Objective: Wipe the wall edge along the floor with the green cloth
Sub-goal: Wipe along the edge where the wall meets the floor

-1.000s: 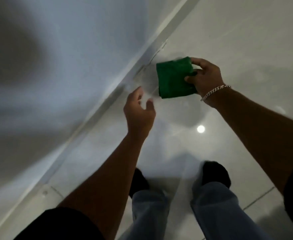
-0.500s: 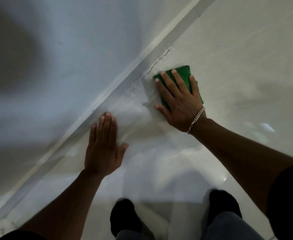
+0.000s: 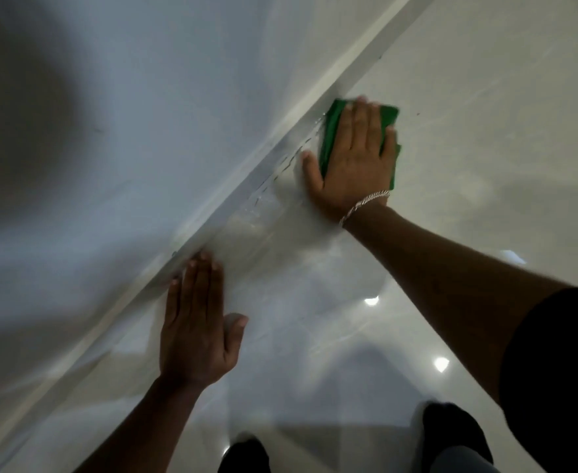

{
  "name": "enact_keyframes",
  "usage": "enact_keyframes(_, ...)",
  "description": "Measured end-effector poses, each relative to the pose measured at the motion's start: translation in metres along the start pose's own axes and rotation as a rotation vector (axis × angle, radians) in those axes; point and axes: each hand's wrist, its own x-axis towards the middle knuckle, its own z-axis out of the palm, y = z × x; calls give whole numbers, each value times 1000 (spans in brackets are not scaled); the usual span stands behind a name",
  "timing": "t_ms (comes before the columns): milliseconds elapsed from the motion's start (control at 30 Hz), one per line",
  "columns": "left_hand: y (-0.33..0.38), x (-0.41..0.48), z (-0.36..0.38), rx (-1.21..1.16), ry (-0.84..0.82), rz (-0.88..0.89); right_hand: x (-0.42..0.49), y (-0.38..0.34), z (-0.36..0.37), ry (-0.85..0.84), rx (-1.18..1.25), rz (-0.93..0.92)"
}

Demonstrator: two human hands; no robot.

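A folded green cloth [image 3: 332, 134] lies flat on the glossy floor, its far corner touching the wall edge [image 3: 270, 158], a pale strip running diagonally from lower left to upper right. My right hand [image 3: 355, 162], with a silver bracelet at the wrist, presses palm-down on the cloth and covers most of it. My left hand [image 3: 197, 322] rests flat on the floor beside the wall edge, fingers together, holding nothing. Dark broken marks show on the strip just left of the cloth.
The white wall [image 3: 110, 131] fills the left half of the view. Glossy pale floor tiles [image 3: 485, 131] spread to the right with lamp reflections. My dark shoes [image 3: 451, 431] and jeans stand at the bottom edge.
A second ago my right hand held the cloth in the air; it has come down onto the floor and slid along the wall edge. My left hand dropped flat onto the floor.
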Motion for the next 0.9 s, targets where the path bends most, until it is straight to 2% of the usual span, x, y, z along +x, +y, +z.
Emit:
enact_keyframes(167, 0, 1, -5, -1, -37, -17, -71, -37, 7, -110, 81, -309)
enact_keyframes(267, 0, 0, -6, 1, -45, -17, -60, -6, 6, -145, -18, -616)
enact_keyframes(300, 0, -1, -5, -5, -50, -16, -48, 7, 4, -141, -41, -641)
enact_keyframes(333, 0, -2, -5, -12, -55, -16, -33, 19, 1, -124, -46, -606)
enact_keyframes(433, 2, -1, -5, -2, -52, -17, 11, 36, -7, -66, -39, -323)
enact_keyframes(567, 0, 0, -4, 10, -48, -19, 8, -4, -6, -71, -37, -27)
enact_keyframes(633, -1, 0, -5, -3, -52, -21, -28, -28, -1, -112, 3, -105)
enact_keyframes(767, 0, -1, -8, -21, -57, -18, -70, -25, 3, -223, -73, -490)
enact_keyframes(900, -2, 0, -8, -14, -75, -18, -50, -1, 0, -199, -120, -590)
